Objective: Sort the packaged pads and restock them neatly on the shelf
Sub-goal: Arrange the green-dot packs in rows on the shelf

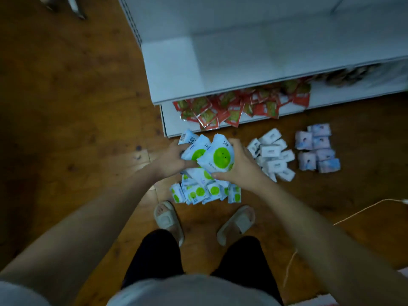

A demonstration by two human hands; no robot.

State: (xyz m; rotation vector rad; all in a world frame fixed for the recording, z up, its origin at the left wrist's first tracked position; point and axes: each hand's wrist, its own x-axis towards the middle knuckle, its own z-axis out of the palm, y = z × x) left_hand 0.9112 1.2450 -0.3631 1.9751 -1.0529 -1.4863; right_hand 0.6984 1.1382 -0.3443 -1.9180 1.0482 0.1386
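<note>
Both hands hold a bundle of white pad packs with green circles [218,156] above the wooden floor. My left hand [171,159] grips the bundle's left side and my right hand [239,163] clasps its right side. Below them, a pile of green-circle packs [205,192] lies on the floor. To the right sit a heap of plain white packs [272,154] and a group of pink-and-blue packs [318,149]. The white shelf [242,60] stands ahead; its upper board is bare.
Red snack sachets [240,104] crowd the shelf's bottom board, some overhanging its edge. My feet in pale slippers [169,219] stand just behind the green pile. A thin cord [357,213] runs across the floor at the right. A chair leg [77,9] shows at top left.
</note>
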